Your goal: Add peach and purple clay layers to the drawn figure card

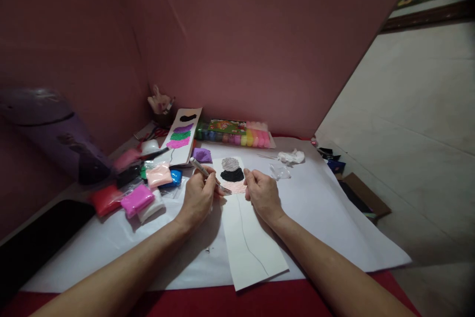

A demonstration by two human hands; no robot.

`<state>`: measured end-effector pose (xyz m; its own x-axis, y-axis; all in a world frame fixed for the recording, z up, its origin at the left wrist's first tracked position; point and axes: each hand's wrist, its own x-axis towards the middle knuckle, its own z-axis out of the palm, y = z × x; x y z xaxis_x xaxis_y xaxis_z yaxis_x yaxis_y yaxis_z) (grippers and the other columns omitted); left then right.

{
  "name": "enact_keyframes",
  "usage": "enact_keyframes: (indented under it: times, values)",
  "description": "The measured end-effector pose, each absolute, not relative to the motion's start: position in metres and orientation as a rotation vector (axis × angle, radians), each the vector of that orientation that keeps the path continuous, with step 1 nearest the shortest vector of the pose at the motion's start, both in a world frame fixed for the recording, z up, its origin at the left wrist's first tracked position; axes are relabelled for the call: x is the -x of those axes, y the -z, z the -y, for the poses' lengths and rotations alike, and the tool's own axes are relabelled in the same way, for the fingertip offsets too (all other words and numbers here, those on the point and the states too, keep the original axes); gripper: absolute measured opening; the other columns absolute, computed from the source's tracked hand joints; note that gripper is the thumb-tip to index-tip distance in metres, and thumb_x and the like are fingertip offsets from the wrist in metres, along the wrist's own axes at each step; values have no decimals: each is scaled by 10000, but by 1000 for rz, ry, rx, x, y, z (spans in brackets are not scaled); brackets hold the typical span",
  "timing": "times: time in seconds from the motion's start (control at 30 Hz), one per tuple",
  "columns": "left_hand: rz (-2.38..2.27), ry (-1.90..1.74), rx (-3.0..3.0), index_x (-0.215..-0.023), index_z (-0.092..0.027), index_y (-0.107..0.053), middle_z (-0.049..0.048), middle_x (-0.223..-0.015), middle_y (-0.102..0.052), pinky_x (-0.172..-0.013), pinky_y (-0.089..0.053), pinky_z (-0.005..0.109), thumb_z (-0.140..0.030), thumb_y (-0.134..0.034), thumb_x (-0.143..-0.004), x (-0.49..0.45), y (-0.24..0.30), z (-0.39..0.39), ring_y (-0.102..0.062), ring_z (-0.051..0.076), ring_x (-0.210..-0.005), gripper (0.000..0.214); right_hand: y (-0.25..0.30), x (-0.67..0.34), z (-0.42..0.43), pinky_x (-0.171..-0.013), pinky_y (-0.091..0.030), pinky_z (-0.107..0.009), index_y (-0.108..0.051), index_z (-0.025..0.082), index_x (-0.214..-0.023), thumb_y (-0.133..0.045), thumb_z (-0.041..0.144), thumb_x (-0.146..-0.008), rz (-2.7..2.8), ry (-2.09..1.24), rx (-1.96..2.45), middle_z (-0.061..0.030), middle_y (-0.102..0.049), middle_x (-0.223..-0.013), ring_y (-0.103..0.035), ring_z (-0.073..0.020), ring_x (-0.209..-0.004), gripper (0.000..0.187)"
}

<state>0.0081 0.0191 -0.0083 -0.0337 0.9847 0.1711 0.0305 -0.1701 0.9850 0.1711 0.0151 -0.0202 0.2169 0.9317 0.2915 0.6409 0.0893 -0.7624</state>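
A long white card [252, 243] lies on the table with grey, black and pale pink clay patches [232, 174] near its far end and a thin drawn line below them. My left hand [198, 197] is closed round a metal fork [208, 173], whose tines touch the pink clay. My right hand [261, 194] rests on the card's right edge beside the clay, fingers curled and pressed on it.
Clay packets [139, 193] in pink, red, peach, blue and white lie at the left. A second card [182, 135] with black, purple, green and pink patches leans behind. A box of coloured clay [233, 134], white clay lump [291, 157] and white paper sheet [334, 218] lie around.
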Motion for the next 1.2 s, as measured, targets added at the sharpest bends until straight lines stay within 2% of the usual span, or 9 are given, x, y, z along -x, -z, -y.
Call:
enact_keyframes:
  times: [1.0, 1.2]
  values:
    - [-1353, -1393, -1571, -915, -213, -488, -53, -601, -592, -512, -477, 254, -262, -477, -859, 4, 6, -21, -609, 145, -490, 76, 18, -170, -14, -559, -326, -252, -530, 230, -591, -434, 484, -956, 1509, -424, 1673, 31, -554, -438, -509, -146, -496, 455]
    - [-1326, -1461, -1546, -929, -205, -488, -41, -624, -592, -525, -493, 265, -303, -483, -888, 5, 5, -19, -607, 144, -494, 106, 19, -171, -14, -557, -326, -250, -526, 228, -588, -431, 492, -956, 1515, -425, 1665, 32, -548, -436, -504, -144, -493, 462]
